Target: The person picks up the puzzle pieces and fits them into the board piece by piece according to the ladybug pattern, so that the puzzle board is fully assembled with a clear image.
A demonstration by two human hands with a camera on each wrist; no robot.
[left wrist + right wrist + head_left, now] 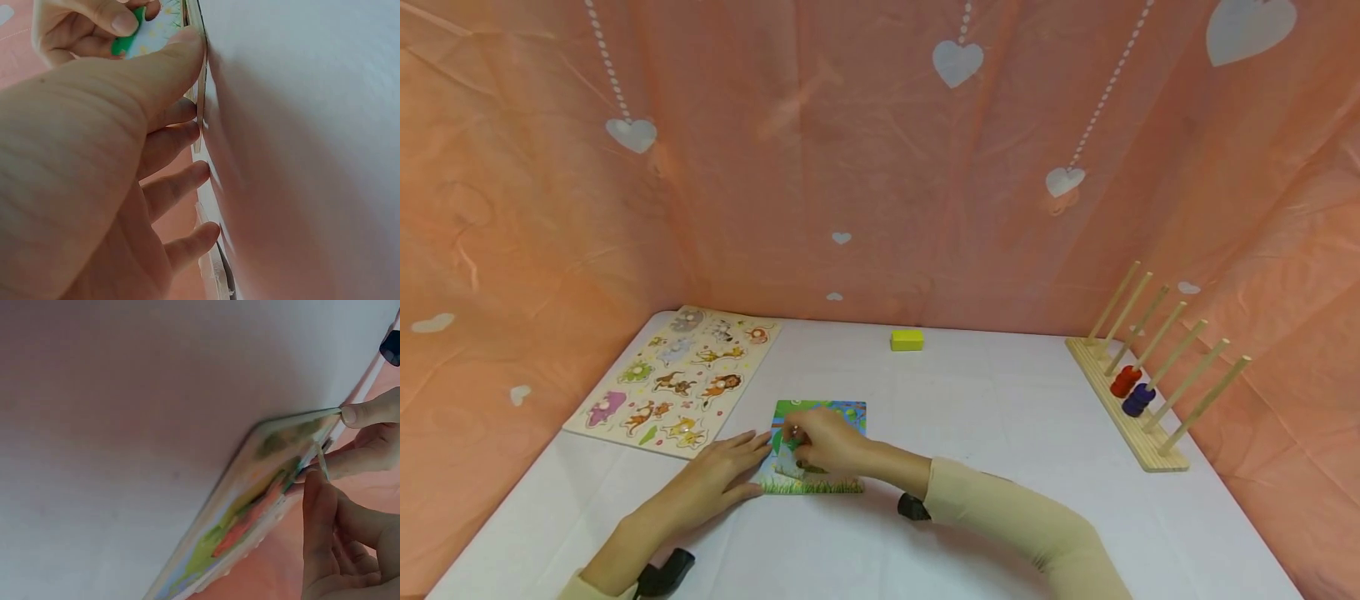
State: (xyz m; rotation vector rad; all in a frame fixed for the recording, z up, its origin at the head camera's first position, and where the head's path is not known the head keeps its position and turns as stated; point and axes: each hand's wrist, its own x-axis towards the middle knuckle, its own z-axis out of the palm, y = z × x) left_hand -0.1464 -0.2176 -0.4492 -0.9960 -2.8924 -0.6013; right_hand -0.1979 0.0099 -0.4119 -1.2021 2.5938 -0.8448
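Observation:
A small picture puzzle board [842, 486] with grass along its near edge lies on the white table. My right hand [827, 442] is over its middle and pinches a thin puzzle piece [322, 461] between thumb and fingers. The piece stands tilted, and its green part [127, 44] shows in the left wrist view. My left hand [722, 471] lies at the board's left side, fingers extended, with the thumb [181, 59] touching the board's edge. The right hand hides part of the board; a red and green patch [247, 519] shows in the right wrist view.
A larger animal peg puzzle [677, 379] lies at the back left, close to my left fingers. One yellow block [907, 340] sits near the back edge. To the right stands a wooden peg rack [1131, 417] with red rings [1125, 381] and dark blue rings [1138, 400].

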